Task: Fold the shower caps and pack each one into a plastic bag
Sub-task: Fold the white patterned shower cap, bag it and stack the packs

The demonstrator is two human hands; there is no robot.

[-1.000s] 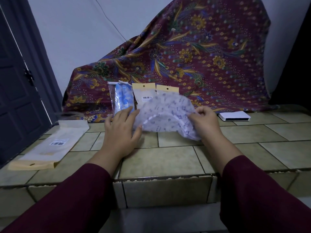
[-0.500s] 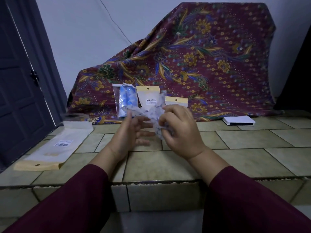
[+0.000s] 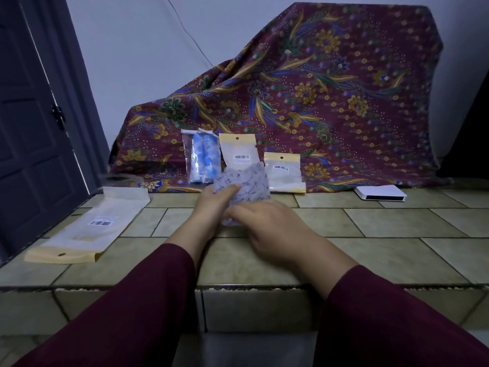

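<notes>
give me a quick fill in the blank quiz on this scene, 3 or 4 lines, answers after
1. Both hands hold a folded, patterned ____ above the tiled counter.
2. The empty bag with a barcode label lies flat to the ____ of the left hand.
3. The number of bags leaning against the floral cloth is ____.
4. The packed bag furthest left holds a cap whose colour is ____.

Missing words: shower cap; left; three; blue
</notes>
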